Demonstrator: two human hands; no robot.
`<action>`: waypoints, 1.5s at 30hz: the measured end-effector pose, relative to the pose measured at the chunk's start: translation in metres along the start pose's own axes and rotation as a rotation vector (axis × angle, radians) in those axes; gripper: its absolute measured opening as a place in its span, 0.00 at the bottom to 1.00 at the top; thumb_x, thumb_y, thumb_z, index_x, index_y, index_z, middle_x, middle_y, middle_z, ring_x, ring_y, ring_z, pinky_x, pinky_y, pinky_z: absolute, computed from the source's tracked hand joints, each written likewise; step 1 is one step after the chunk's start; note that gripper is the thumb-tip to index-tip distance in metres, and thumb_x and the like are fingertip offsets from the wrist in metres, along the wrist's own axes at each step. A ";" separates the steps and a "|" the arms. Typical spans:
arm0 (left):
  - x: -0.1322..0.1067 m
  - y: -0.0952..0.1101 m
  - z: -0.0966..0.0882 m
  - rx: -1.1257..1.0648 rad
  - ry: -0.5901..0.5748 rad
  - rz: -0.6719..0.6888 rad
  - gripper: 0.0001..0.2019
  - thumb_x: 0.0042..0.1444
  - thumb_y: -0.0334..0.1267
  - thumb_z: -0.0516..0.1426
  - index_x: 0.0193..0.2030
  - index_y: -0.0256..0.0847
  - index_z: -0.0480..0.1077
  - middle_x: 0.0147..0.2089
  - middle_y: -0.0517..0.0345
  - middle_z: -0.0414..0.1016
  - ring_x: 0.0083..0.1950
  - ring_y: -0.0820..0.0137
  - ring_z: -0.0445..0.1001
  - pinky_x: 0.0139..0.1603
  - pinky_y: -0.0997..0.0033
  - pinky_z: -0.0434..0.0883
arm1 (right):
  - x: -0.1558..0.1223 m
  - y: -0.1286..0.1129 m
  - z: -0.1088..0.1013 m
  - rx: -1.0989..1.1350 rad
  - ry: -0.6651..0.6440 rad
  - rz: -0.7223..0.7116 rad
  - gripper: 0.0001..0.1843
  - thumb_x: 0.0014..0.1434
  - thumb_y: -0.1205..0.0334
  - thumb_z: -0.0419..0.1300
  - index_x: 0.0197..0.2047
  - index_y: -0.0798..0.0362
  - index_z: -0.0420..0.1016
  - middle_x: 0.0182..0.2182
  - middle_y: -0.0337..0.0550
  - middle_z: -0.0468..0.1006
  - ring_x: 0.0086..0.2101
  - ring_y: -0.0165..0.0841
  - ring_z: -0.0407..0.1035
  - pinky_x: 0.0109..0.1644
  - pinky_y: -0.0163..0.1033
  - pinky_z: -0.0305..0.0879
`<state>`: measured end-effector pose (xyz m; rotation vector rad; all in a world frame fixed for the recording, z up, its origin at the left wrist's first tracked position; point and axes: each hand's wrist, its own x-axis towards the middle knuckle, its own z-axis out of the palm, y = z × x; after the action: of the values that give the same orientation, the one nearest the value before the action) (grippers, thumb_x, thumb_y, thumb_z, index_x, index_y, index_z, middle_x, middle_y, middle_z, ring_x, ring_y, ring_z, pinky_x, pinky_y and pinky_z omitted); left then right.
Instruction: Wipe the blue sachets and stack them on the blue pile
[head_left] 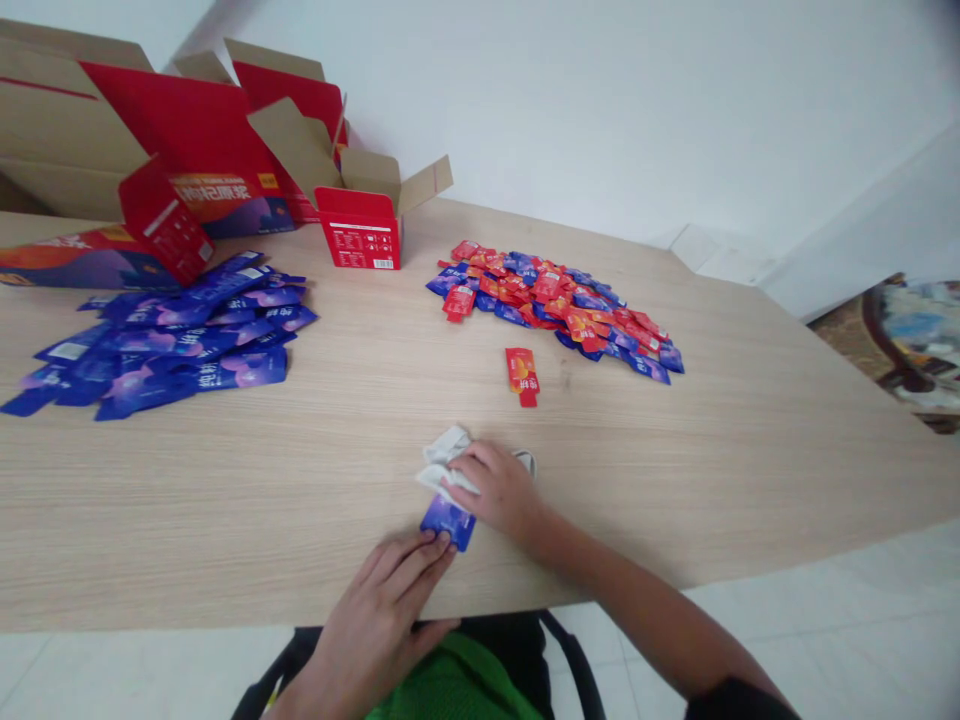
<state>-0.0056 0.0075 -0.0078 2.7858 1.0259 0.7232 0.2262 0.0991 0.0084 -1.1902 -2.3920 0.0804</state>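
My left hand [382,610] lies flat, fingers stretched out, fingertips pressing the near edge of a small blue sachet [448,522] on the surface [675,470], close to its front edge. My right hand [499,490] sits just beyond, loosely curled over the sachet's far end and over a crumpled white wrapper [444,458]. Whether it pinches the wrapper or only presses on it, I cannot tell.

I read this as pinning and working the one sachet. A next move calls for the left fingertips to hold it down while the right gets a clean purchase on an edge.

Further out lies a lone red sachet [523,375], then a heap of red and blue sachets [555,305]. Far left is a spread of long blue pouches [172,335], with an open red box [360,228] behind.
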 end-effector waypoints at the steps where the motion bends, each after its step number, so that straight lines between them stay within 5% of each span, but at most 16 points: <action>1: -0.001 0.000 0.000 0.000 0.005 0.003 0.33 0.58 0.48 0.68 0.68 0.40 0.67 0.62 0.52 0.77 0.61 0.56 0.73 0.61 0.57 0.74 | 0.008 0.015 -0.003 -0.035 0.023 0.043 0.09 0.68 0.57 0.64 0.48 0.50 0.78 0.42 0.46 0.79 0.43 0.39 0.73 0.49 0.44 0.72; 5: -0.003 -0.002 0.003 0.002 0.021 -0.001 0.34 0.58 0.48 0.69 0.68 0.40 0.67 0.63 0.51 0.77 0.62 0.57 0.73 0.61 0.57 0.75 | 0.029 0.046 -0.027 -0.093 0.087 0.123 0.09 0.70 0.60 0.61 0.51 0.51 0.78 0.46 0.50 0.78 0.47 0.42 0.72 0.53 0.47 0.72; 8: -0.003 -0.001 0.003 -0.016 0.019 -0.014 0.34 0.58 0.47 0.68 0.68 0.41 0.67 0.62 0.51 0.77 0.61 0.57 0.74 0.60 0.57 0.75 | 0.015 0.017 -0.032 -0.012 0.095 0.093 0.12 0.70 0.58 0.61 0.54 0.51 0.76 0.48 0.49 0.78 0.49 0.41 0.72 0.55 0.47 0.71; 13: -0.001 0.000 0.001 -0.038 0.009 -0.034 0.30 0.59 0.47 0.68 0.65 0.41 0.70 0.58 0.51 0.79 0.58 0.57 0.75 0.60 0.56 0.75 | -0.016 -0.029 -0.006 0.088 -0.050 -0.112 0.12 0.66 0.54 0.66 0.51 0.48 0.77 0.43 0.44 0.79 0.44 0.39 0.73 0.50 0.45 0.72; 17: -0.001 -0.001 0.001 -0.027 0.010 -0.005 0.33 0.58 0.47 0.68 0.67 0.40 0.68 0.61 0.51 0.78 0.61 0.57 0.73 0.61 0.58 0.75 | 0.006 0.015 -0.001 -0.024 0.036 0.050 0.10 0.68 0.56 0.63 0.49 0.49 0.79 0.42 0.46 0.79 0.44 0.39 0.73 0.49 0.43 0.73; 21: -0.001 -0.002 0.002 -0.018 0.025 -0.008 0.34 0.57 0.48 0.69 0.68 0.40 0.68 0.62 0.51 0.77 0.61 0.57 0.73 0.60 0.57 0.75 | 0.033 0.050 -0.025 -0.083 0.107 0.127 0.09 0.70 0.59 0.60 0.50 0.51 0.79 0.44 0.50 0.78 0.46 0.41 0.73 0.52 0.47 0.72; 25: 0.000 -0.001 0.002 -0.021 0.009 -0.008 0.34 0.56 0.48 0.69 0.67 0.40 0.68 0.61 0.51 0.78 0.60 0.56 0.73 0.60 0.57 0.75 | 0.019 0.006 -0.035 0.013 0.131 0.089 0.12 0.71 0.57 0.60 0.54 0.50 0.76 0.47 0.49 0.78 0.48 0.40 0.72 0.55 0.45 0.70; 28: 0.000 0.001 0.000 -0.034 -0.011 -0.045 0.31 0.56 0.48 0.69 0.63 0.41 0.71 0.57 0.52 0.80 0.57 0.56 0.75 0.59 0.56 0.76 | -0.005 -0.034 -0.020 0.092 -0.013 -0.087 0.13 0.67 0.55 0.64 0.53 0.48 0.76 0.45 0.45 0.79 0.45 0.40 0.73 0.50 0.45 0.71; 30: 0.000 0.001 -0.001 -0.040 -0.016 -0.052 0.29 0.57 0.47 0.69 0.63 0.41 0.71 0.56 0.51 0.80 0.57 0.57 0.75 0.59 0.56 0.75 | -0.011 -0.039 -0.007 0.091 -0.057 -0.113 0.11 0.66 0.55 0.65 0.50 0.48 0.77 0.42 0.44 0.79 0.43 0.39 0.73 0.49 0.44 0.71; 34: 0.000 0.000 -0.001 -0.042 -0.001 -0.015 0.31 0.59 0.47 0.67 0.67 0.40 0.68 0.61 0.50 0.78 0.61 0.57 0.73 0.60 0.57 0.75 | 0.007 0.008 0.003 -0.016 0.031 0.050 0.09 0.68 0.56 0.63 0.49 0.49 0.79 0.42 0.46 0.79 0.43 0.39 0.74 0.49 0.44 0.73; 39: -0.002 -0.001 0.002 -0.032 0.007 -0.021 0.33 0.58 0.47 0.68 0.68 0.40 0.68 0.62 0.50 0.77 0.62 0.56 0.73 0.60 0.56 0.75 | 0.038 0.056 -0.027 -0.092 0.106 0.134 0.08 0.71 0.59 0.61 0.50 0.51 0.79 0.44 0.50 0.79 0.45 0.42 0.74 0.51 0.47 0.72; 42: -0.001 -0.001 0.002 -0.030 0.010 -0.014 0.34 0.57 0.48 0.69 0.67 0.41 0.68 0.62 0.51 0.77 0.61 0.57 0.74 0.59 0.57 0.76 | 0.031 0.032 -0.043 -0.046 0.150 0.145 0.10 0.72 0.58 0.58 0.52 0.51 0.77 0.46 0.50 0.78 0.48 0.42 0.73 0.54 0.47 0.71; 45: 0.001 0.000 0.000 -0.036 0.012 -0.015 0.33 0.55 0.48 0.70 0.65 0.40 0.70 0.60 0.51 0.79 0.58 0.56 0.75 0.58 0.56 0.76 | 0.008 -0.014 -0.039 0.082 0.042 0.019 0.12 0.70 0.57 0.60 0.54 0.49 0.75 0.47 0.47 0.79 0.48 0.41 0.73 0.54 0.46 0.70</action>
<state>-0.0053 0.0082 -0.0081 2.7441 1.0240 0.7495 0.2279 0.0908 0.0494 -1.1654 -2.3181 0.1564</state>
